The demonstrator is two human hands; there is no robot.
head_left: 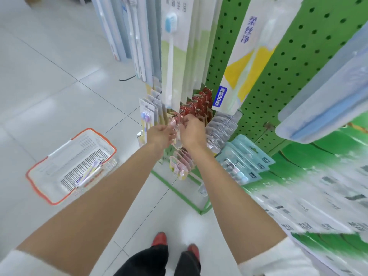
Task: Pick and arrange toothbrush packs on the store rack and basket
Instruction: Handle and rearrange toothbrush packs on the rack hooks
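Observation:
Both my arms reach down to a low peg of the green pegboard rack [282, 62]. My left hand [159, 134] and my right hand [192, 130] meet at a pink toothbrush pack [175, 124], their fingers pinching its top at the peg. Red packs [196, 105] hang on the peg just behind. More pink packs [180, 163] hang below my wrists. A white basket with an orange rim [42, 162] stands on the floor to the left, with a purple and white toothbrush pack [90, 172] lying in it.
Tall white toothbrush packs [179, 52] hang above my hands. Clear packs [221, 130] and teal packs [243, 160] hang to the right. A green base frame [179, 193] edges the rack at floor level. My red shoes [159, 239] stand on white floor tiles.

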